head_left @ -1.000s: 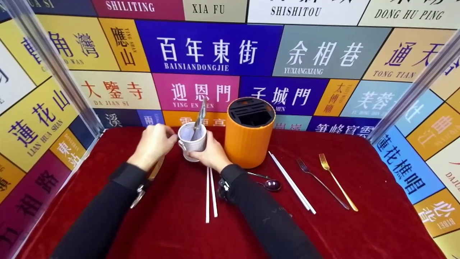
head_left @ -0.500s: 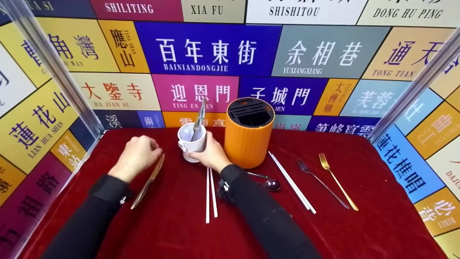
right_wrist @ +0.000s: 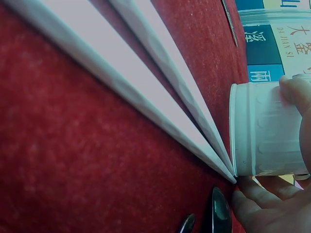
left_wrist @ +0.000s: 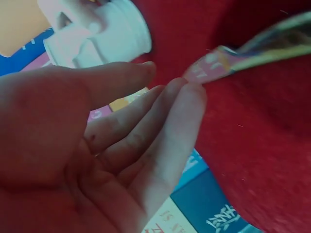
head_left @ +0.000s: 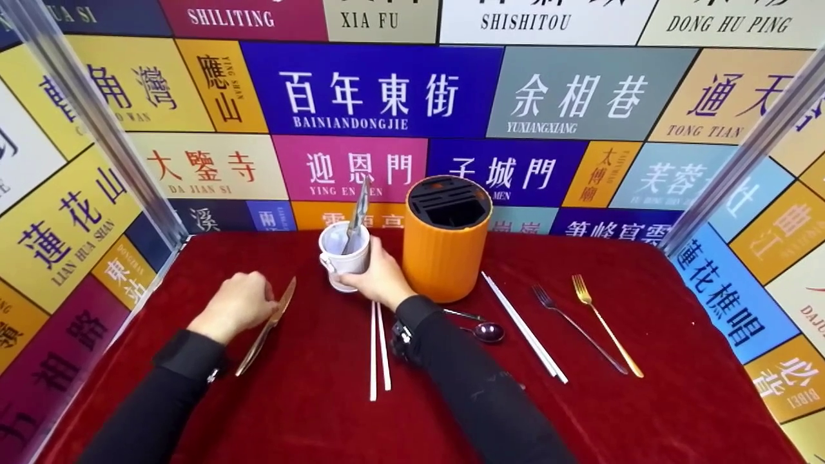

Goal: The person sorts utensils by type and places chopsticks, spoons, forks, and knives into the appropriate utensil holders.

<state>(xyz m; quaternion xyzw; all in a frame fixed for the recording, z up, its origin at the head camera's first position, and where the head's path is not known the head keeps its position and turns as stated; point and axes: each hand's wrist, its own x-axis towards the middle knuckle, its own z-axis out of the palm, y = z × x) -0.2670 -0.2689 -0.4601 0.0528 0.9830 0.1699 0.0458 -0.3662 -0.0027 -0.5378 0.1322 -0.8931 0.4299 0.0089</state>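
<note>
My right hand [head_left: 380, 274] grips a white bucket-shaped cup [head_left: 345, 258] from its right side. In the right wrist view, thumb and fingers wrap round the cup [right_wrist: 272, 128]. A silver utensil with a flat, blade-like upper end [head_left: 359, 209] stands tilted in the cup. My left hand [head_left: 238, 306] is just left of a table knife [head_left: 267, 328] lying on the cloth. The left wrist view shows its thumb apart from loosely bent fingers, nothing between them. The fingertips are close to the knife [left_wrist: 214, 65]; whether they touch it I cannot tell.
An orange knife block [head_left: 445, 258] with a black slotted top stands right of the cup. White chopsticks [head_left: 373, 361] lie before the cup. Farther right are a dark spoon [head_left: 488, 332], another pair of chopsticks [head_left: 525, 328], a dark fork [head_left: 583, 330] and a gold fork [head_left: 609, 328].
My left hand has moved away from the cup, left and toward me, to beside the table knife. My right hand has kept its grip on the cup.
</note>
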